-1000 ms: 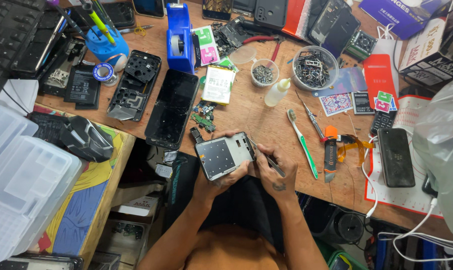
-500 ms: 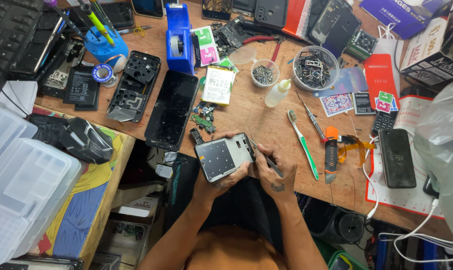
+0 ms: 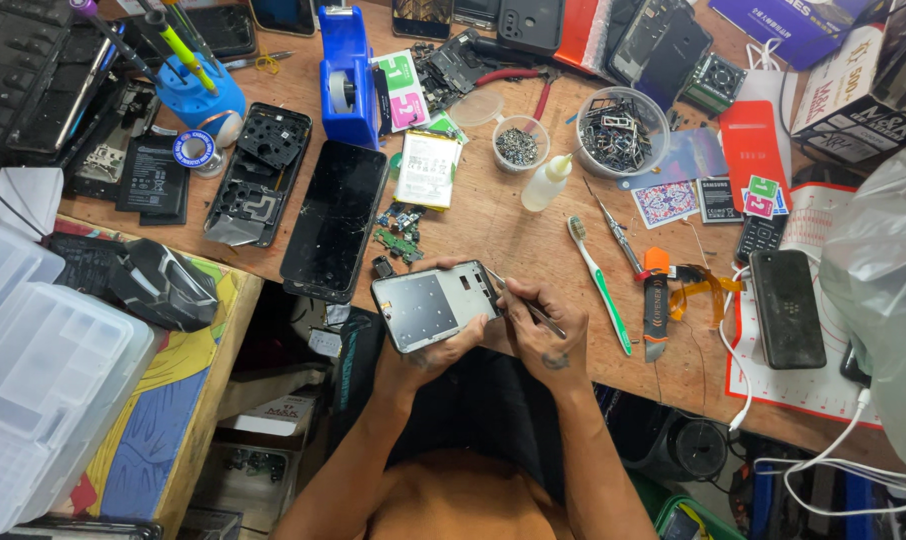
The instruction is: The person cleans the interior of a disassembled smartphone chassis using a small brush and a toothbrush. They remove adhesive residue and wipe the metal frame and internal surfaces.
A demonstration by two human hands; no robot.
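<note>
My left hand [image 3: 435, 352] holds an opened phone frame [image 3: 431, 303], silver-grey inside, at the wooden bench's front edge. My right hand [image 3: 545, 333] grips thin metal tweezers [image 3: 518, 299], whose tip touches the frame's upper right corner. Just above the frame lie small green circuit boards [image 3: 397, 232] and a black phone screen [image 3: 334, 219] lying flat.
A green-and-white toothbrush [image 3: 600, 283], a screwdriver [image 3: 618, 234], an orange-black utility knife [image 3: 656, 303] and a black keypad phone [image 3: 786, 307] lie to the right. Behind are a small dropper bottle [image 3: 546, 183], bowls of screws [image 3: 520, 143] and parts [image 3: 621, 130], a blue tape dispenser [image 3: 347, 77]. Clear plastic boxes [image 3: 33, 372] at left.
Both hands stay on the frame and tweezers; only very slight shifts of the tweezers' tip at the frame's corner.
</note>
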